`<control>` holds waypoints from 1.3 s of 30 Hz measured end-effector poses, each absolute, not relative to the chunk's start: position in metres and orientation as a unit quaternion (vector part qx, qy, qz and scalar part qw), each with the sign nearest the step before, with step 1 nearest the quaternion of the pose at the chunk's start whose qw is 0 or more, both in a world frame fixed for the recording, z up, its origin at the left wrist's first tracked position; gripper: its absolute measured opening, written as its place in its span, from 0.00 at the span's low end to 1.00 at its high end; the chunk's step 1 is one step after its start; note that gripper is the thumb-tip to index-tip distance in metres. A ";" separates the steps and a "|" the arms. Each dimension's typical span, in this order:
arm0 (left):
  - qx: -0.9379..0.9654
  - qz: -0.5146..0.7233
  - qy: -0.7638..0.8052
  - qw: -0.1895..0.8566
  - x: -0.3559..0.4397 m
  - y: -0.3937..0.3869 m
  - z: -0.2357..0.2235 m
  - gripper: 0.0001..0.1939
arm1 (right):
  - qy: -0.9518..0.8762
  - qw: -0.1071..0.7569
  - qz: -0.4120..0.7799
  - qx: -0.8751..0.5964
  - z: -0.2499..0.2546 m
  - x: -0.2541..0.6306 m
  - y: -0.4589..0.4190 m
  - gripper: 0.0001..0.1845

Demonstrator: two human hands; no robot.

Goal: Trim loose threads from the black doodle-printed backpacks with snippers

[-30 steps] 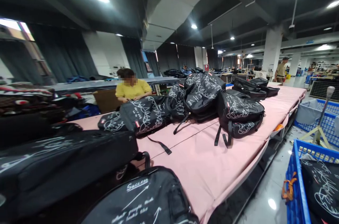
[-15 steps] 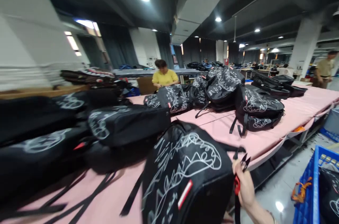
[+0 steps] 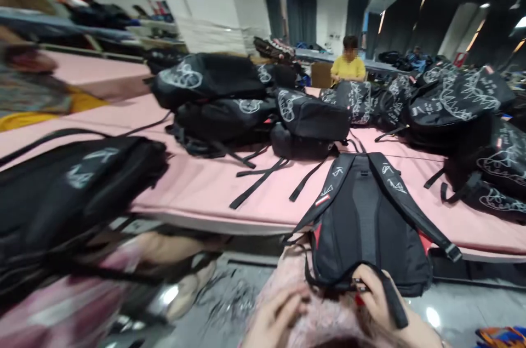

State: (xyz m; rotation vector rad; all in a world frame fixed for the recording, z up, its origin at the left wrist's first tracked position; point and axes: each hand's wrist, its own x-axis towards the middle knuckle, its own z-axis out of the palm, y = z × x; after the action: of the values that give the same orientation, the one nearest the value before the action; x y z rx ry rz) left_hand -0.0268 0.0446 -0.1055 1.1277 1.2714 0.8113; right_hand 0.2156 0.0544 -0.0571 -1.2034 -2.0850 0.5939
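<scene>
On the edge of a pink-covered table (image 3: 222, 217), a black backpack (image 3: 367, 222) lies with its padded back panel and shoulder straps facing up. My right hand (image 3: 376, 298) is at its near end, fingers closed around small red-handled thread snips, mostly hidden by the fingers. A loose black webbing strap (image 3: 392, 301) runs over that hand. My left hand (image 3: 279, 312) is just left of the backpack's near end, fingers bent and a little apart, with nothing visible in them. Another thin strap (image 3: 307, 271) hangs close to its fingertips.
Black backpacks with white scribble print are piled behind (image 3: 230, 112) and at right (image 3: 456, 98). Close at left, a person in pink (image 3: 86, 304) is beside another backpack (image 3: 82, 189). A person in yellow (image 3: 348, 68) is farther back. An orange-and-blue item (image 3: 503, 337) is at lower right.
The view has swung left and down. The backpack has turned from its printed front to its strap side. My left hand has come into view, and my right hand is now at the near end.
</scene>
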 end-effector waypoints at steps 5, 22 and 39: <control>0.234 0.544 0.596 0.543 -0.066 0.089 -0.108 0.21 | -0.759 0.281 0.302 -0.503 -0.071 0.231 0.035 0.08; 0.345 0.542 0.376 0.667 0.008 0.075 -0.053 0.17 | -0.600 0.394 0.442 -0.538 -0.028 0.196 0.052 0.16; 0.470 0.507 0.513 0.508 0.019 0.043 -0.028 0.09 | -0.593 0.410 0.482 -0.498 -0.025 0.159 0.077 0.18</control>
State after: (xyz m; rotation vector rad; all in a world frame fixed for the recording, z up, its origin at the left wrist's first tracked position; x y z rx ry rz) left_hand 0.0190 0.0434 -0.0285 1.1339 1.2369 1.2230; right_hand 0.1587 0.0767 -0.0246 -1.2549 -1.4942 1.2128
